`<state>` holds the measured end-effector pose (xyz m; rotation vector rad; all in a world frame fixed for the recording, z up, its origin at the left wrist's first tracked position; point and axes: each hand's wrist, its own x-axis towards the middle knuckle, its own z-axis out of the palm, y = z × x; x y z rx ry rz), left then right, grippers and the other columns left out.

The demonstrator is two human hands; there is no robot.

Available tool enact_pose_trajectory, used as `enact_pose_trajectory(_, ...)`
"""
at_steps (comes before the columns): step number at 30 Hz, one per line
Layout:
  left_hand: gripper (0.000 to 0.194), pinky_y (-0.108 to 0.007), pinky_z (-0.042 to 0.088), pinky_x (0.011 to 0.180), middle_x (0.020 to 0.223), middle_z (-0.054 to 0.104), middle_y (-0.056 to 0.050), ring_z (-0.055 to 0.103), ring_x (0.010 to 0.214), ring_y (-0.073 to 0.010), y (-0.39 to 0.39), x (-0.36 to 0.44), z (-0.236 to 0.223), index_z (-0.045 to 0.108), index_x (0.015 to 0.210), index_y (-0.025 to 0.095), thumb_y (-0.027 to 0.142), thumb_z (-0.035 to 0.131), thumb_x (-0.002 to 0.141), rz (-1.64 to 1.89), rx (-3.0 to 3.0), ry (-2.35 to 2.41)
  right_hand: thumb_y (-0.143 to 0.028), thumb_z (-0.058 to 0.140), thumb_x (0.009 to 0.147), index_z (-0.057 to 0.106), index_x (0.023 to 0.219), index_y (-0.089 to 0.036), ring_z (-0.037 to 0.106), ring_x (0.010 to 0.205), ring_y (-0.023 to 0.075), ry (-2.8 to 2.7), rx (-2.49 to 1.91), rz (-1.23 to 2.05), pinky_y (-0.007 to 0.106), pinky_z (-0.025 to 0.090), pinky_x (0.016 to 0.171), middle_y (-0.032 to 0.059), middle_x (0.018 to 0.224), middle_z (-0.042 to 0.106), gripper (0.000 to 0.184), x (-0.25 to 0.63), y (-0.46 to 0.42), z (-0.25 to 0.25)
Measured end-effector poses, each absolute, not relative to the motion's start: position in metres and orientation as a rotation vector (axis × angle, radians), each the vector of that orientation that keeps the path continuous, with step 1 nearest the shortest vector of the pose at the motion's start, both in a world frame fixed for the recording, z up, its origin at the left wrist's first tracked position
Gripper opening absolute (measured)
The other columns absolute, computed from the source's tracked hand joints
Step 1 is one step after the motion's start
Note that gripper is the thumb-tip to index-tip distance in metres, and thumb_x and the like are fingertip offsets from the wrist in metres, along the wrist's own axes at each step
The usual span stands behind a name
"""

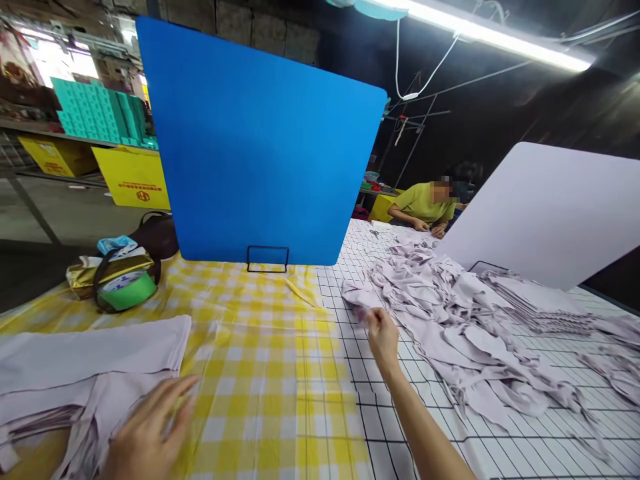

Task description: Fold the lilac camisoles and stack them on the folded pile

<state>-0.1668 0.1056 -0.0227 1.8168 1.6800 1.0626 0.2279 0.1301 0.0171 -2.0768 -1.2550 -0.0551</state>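
Note:
My right hand (pixel 384 337) reaches forward over the grid-patterned cloth, its fingers closed on the edge of a pale lilac fabric piece (pixel 357 293). That piece lies at the near-left side of a loose heap of pale lilac fabric pieces (pixel 440 300). At the lower left, my left hand (pixel 155 427) is slightly blurred, with its fingers stretched out and the thumb apart. It is beside a stack of flat lilac fabric pieces (pixel 95 360), some with narrow straps; whether it touches them I cannot tell.
A blue board (pixel 260 147) stands on a black wire stand ahead, and a white board (pixel 545 207) leans at right. Neatly stacked fabric (pixel 540 300) lies below it. Tape rolls (pixel 127 287) sit on the yellow checked cloth (pixel 250 373). Another person (pixel 425 203) works at the far end.

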Motion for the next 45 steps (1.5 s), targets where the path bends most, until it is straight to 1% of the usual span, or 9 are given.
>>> enact_pose_trajectory(3, 0.050, -0.038, 0.051, 0.077, 0.096, 0.065, -0.006, 0.062, 0.085, -0.0263, 0.089, -0.116, -0.012, 0.063, 0.097, 0.030, 0.064, 0.057, 0.061, 0.820, 1.469, 1.330, -0.030, 0.035, 0.086, 0.051, 0.073, -0.022, 0.053, 0.070, 0.0161, -1.496, -1.881, 0.046, 0.026, 0.040, 0.069, 0.0020, 0.074, 0.060, 0.022, 0.155, 0.090, 0.019)
enact_pose_trajectory(7, 0.076, -0.037, 0.049, 0.084, 0.120, 0.056, -0.011, 0.057, 0.103, -0.0260, 0.070, -0.090, -0.012, 0.048, 0.124, 0.023, 0.070, 0.054, 0.065, 0.614, 0.990, 1.015, -0.020, 0.045, 0.083, 0.056, 0.077, -0.022, 0.054, 0.073, 0.0151, -2.140, -1.323, 0.504, 0.025, 0.040, 0.072, 0.0003, 0.074, 0.061, 0.013, 0.069, 0.032, 0.010)
enact_pose_trajectory(10, 0.078, -0.032, 0.044, 0.090, 0.120, 0.055, -0.013, 0.052, 0.111, -0.0256, 0.064, -0.095, -0.023, 0.049, 0.122, 0.020, 0.061, 0.067, 0.058, 0.654, 0.949, 1.011, -0.023, 0.052, 0.082, 0.059, 0.085, -0.023, 0.057, 0.075, 0.0149, -2.286, -1.179, 0.717, 0.025, 0.041, 0.072, 0.0009, 0.081, 0.064, 0.008, 0.047, 0.012, 0.003)
enact_pose_trajectory(14, 0.094, -0.028, 0.047, 0.075, 0.096, 0.061, -0.007, 0.061, 0.085, -0.0201, 0.062, -0.104, -0.038, 0.037, 0.127, 0.017, 0.040, 0.078, 0.046, 0.644, 0.952, 1.021, -0.017, 0.042, 0.085, 0.060, 0.092, -0.021, 0.057, 0.081, 0.0180, -2.007, -1.519, 0.532, 0.029, 0.043, 0.073, 0.0054, 0.087, 0.063, 0.019, 0.071, 0.031, -0.004)
enact_pose_trajectory(20, 0.056, -0.023, 0.041, 0.062, 0.076, 0.060, 0.000, 0.058, 0.068, -0.0138, 0.052, -0.103, -0.019, 0.047, 0.106, 0.017, 0.030, 0.068, 0.055, 0.732, 0.828, 0.936, -0.016, 0.053, 0.073, 0.061, 0.089, -0.022, 0.049, 0.106, 0.0272, -1.869, -1.824, 0.339, 0.041, 0.039, 0.085, 0.0099, 0.112, 0.057, 0.019, 0.119, 0.079, -0.009)
enact_pose_trajectory(26, 0.045, -0.023, 0.042, 0.058, 0.079, 0.060, 0.000, 0.058, 0.067, -0.0146, 0.080, -0.135, 0.009, 0.045, 0.103, 0.018, 0.029, 0.060, 0.062, 0.882, 0.762, 0.981, -0.032, 0.038, 0.084, 0.052, 0.072, -0.021, 0.056, 0.060, 0.0154, -1.845, -1.780, 0.581, 0.026, 0.043, 0.056, -0.0004, 0.064, 0.058, 0.021, 0.134, 0.086, 0.013)
enact_pose_trajectory(31, 0.027, -0.032, 0.044, 0.078, 0.090, 0.057, -0.006, 0.056, 0.087, -0.0203, 0.104, -0.142, 0.009, 0.052, 0.096, 0.016, 0.013, 0.047, 0.070, 0.951, 1.638, 1.608, -0.036, 0.038, 0.080, 0.051, 0.075, -0.021, 0.049, 0.047, 0.0157, -1.719, -1.908, 0.577, 0.026, 0.038, 0.046, -0.0031, 0.051, 0.049, 0.021, 0.132, 0.088, 0.008)
enact_pose_trajectory(38, 0.029, -0.035, 0.045, 0.083, 0.107, 0.055, -0.007, 0.056, 0.095, -0.0231, 0.025, -0.105, -0.026, 0.053, 0.100, 0.021, 0.025, 0.058, 0.072, 0.502, 2.230, 1.477, -0.023, 0.047, 0.077, 0.056, 0.098, -0.025, 0.055, 0.091, 0.0200, -2.058, -1.697, 0.605, 0.033, 0.046, 0.075, 0.0056, 0.099, 0.056, 0.023, 0.126, 0.060, 0.003)
enact_pose_trajectory(45, 0.017, -0.037, 0.042, 0.081, 0.094, 0.057, -0.007, 0.053, 0.092, -0.0230, -0.001, -0.107, -0.032, 0.056, 0.085, 0.017, 0.007, 0.050, 0.073, 0.260, 2.203, 1.549, -0.006, 0.044, 0.070, 0.059, 0.092, -0.023, 0.053, 0.094, 0.0219, -2.391, -1.655, 0.421, 0.035, 0.047, 0.077, 0.0062, 0.098, 0.057, 0.031, 0.127, 0.045, -0.004)
